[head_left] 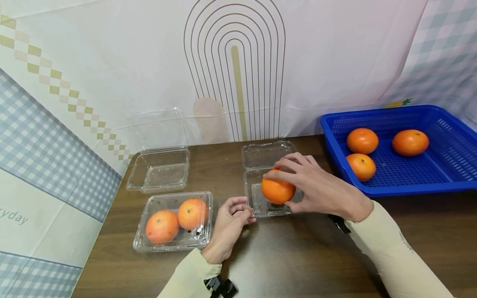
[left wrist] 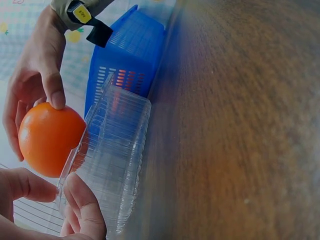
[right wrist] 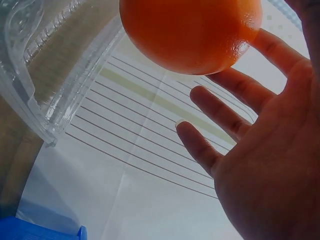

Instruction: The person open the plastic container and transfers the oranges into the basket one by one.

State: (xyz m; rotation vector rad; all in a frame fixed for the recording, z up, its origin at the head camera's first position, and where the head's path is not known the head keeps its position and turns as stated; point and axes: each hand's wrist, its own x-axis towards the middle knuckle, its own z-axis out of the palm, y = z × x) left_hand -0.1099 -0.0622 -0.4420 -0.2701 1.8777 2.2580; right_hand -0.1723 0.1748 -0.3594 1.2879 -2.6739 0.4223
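My right hand (head_left: 314,184) grips an orange (head_left: 277,189) between thumb and fingers, above the base of a clear plastic clamshell box (head_left: 257,203). In the left wrist view the orange (left wrist: 50,140) is at the box's rim, its lower part partly behind the clear wall. My left hand (head_left: 232,221) pinches the near left corner of that box's rim with thumb and forefinger. The box stands with its lid folded back. Against the right wrist view's top edge, the orange (right wrist: 192,30) touches the fingers; other fingers of the right hand (right wrist: 270,145) stretch out beneath it.
Left of my left hand lies a lidded clamshell (head_left: 173,244) with two oranges inside. Behind it stands another clamshell (head_left: 158,188), lid raised. A blue basket (head_left: 421,190) with three oranges sits at the right, close to the patterned cloth backdrop (head_left: 324,62).
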